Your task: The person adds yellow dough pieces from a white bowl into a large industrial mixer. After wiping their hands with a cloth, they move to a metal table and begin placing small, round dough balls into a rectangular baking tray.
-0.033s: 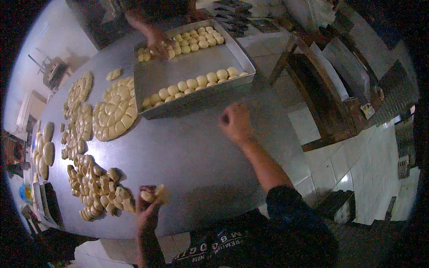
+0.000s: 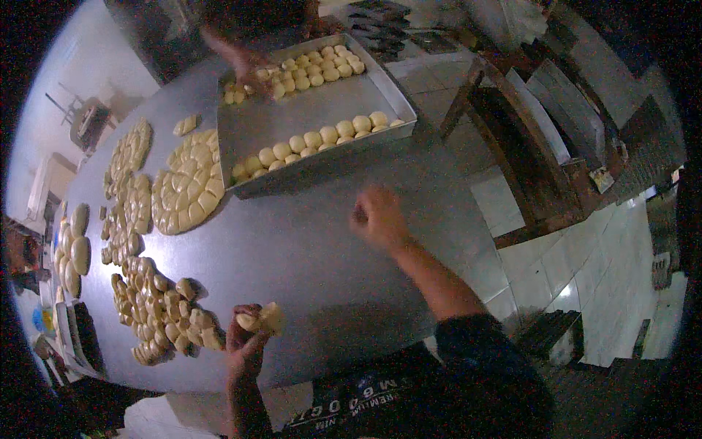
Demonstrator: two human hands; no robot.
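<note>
My left hand (image 2: 245, 351) is closed around pale dough pieces (image 2: 270, 319), which stick out past the fingers near the table's front edge. To its left lies a heap of cut dough pieces (image 2: 157, 307). My right hand (image 2: 382, 218) is curled over the middle of the metal table, its fingers bent in; whatever is beneath or inside it is hidden. Beyond it stands a large metal tray (image 2: 322, 162) with rows of round dough balls (image 2: 313, 139) along its near and far sides. Another person's hand (image 2: 254, 72) reaches in among the far-side balls.
Scored dough rounds (image 2: 189, 186) and more cut dough (image 2: 130, 154) lie on the left of the metal table (image 2: 307, 249). Long dough lumps (image 2: 74, 249) sit near its left edge. A wooden rack with metal sheets (image 2: 541, 139) stands right, on a tiled floor.
My left hand has shifted slightly right with the dough pieces. My right hand has moved a little left and nearer. The other person's hand has moved slightly left over the tray.
</note>
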